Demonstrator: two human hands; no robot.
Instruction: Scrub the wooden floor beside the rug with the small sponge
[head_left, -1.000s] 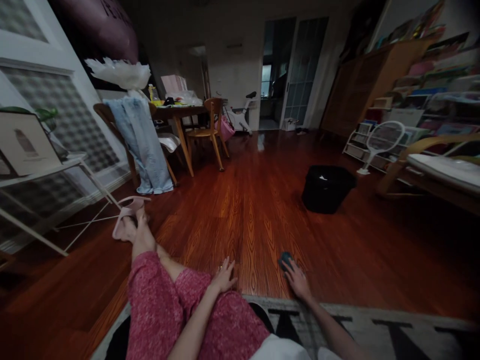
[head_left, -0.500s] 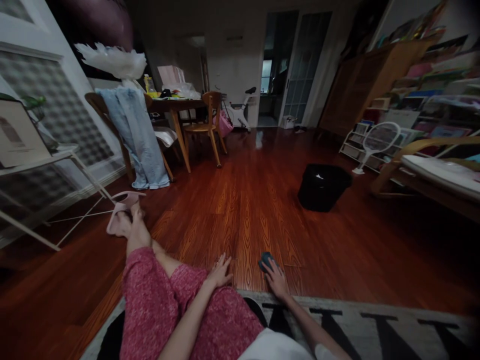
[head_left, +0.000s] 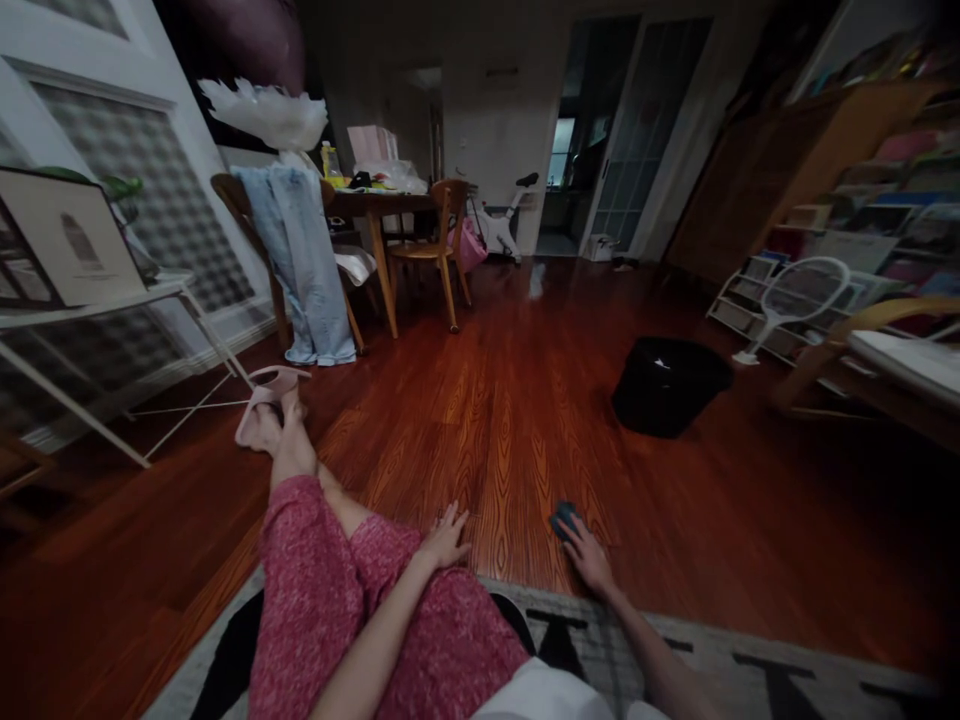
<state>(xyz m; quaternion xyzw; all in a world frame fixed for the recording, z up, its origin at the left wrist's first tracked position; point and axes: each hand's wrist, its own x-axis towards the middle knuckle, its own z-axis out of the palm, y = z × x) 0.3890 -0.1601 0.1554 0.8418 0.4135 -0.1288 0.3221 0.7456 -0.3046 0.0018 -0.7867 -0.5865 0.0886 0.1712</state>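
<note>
My left hand [head_left: 445, 540] lies with its fingers spread beside my leg in pink-red trousers [head_left: 315, 580], near the wooden floor [head_left: 487, 430]; nothing is in it. Farther right, my right hand [head_left: 587, 556] has its fingers over a small dark blue-grey object [head_left: 564, 520] on the floor. The object looks rounded, and part of it is hidden under the fingers. Both forearms reach forward from the bottom of the view.
A black bin [head_left: 670, 388] stands on the floor at the right. My feet in pink slippers [head_left: 279, 380] are at the left, by a white table [head_left: 169, 285]. Jeans [head_left: 304, 265] hang on a chair. A patterned rug [head_left: 697, 640] lies under me.
The view has turned slightly left, so the room appears shifted to the right. My right hand and the dark object appear farther from my left hand, which stays by my leg.
</note>
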